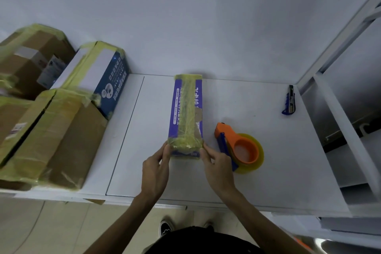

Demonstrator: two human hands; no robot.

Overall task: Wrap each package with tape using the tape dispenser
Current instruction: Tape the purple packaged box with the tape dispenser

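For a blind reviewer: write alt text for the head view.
The left hand and right hand hold the near end of a tape-wrapped purple package on a white table. An orange tape dispenser lies to its right, a blue utility knife beyond, taped cardboard boxes at left.

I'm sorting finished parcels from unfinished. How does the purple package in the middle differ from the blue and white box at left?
The purple package is long and slim and lies flat by itself; the blue and white box is bulkier and sits tilted against brown cartons. The left hand and right hand hold the purple package's near end; no hand touches the blue and white box. Both carry yellowish tape.
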